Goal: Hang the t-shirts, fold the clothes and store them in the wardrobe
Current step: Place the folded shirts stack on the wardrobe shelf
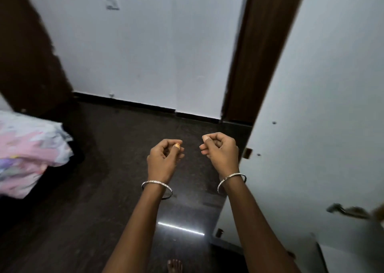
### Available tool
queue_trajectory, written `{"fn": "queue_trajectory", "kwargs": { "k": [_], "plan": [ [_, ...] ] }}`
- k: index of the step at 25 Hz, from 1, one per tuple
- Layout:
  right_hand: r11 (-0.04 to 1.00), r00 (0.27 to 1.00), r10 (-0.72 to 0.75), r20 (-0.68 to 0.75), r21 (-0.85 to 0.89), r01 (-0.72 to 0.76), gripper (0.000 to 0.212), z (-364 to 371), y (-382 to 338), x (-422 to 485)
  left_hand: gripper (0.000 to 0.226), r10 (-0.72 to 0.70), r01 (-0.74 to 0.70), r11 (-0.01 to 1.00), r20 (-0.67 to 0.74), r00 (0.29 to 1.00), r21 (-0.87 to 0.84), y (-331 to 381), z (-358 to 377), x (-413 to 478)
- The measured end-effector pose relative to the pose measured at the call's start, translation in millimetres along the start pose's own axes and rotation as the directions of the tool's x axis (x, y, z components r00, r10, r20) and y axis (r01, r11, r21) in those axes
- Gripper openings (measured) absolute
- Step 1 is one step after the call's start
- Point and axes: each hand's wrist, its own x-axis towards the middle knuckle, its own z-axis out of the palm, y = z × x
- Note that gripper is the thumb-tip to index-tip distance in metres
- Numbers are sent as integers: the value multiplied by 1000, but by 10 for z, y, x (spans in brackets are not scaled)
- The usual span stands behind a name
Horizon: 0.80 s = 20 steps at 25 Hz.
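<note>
My left hand (165, 155) and my right hand (221, 148) are raised side by side over the dark floor, fingers curled into loose fists with nothing in them. Each wrist wears a silver bangle. A white wardrobe door (322, 117) stands on the right, close to my right hand, with a metal handle (345, 210) low down. A pink and white patterned cloth (29, 152) lies bunched on a surface at the left edge. No t-shirt or hanger is in sight.
A white wall (145, 50) with a switch plate (112, 3) faces me. A dark brown wooden frame (255, 54) runs beside the wardrobe door, and a dark brown panel (25, 54) fills the upper left. The dark polished floor (116, 169) reflects a light; my bare foot (174, 265) shows below.
</note>
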Motion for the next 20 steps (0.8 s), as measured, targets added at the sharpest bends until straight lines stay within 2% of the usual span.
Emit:
{"fn": "queue_trajectory", "kwargs": {
  "k": [4,9,17,20],
  "plan": [
    [1000,981,-13,195,20,10,13,963,-63,161,15,-25,30,999,-177,984,28,-69,-772,401],
    [999,917,-43,397,35,32,13,2214,-191,522,19,-41,55,998,-376,926,27,-175,-1691,1049],
    [997,784,-59,619,77,14,11,3961,-439,935,15,-65,94,996,-624,778,14,-172,-2900,1851],
    [997,711,-67,700,77,18,10,4650,-458,915,13,-70,115,993,-720,690,13,-255,-3451,1963]
  ]
}}
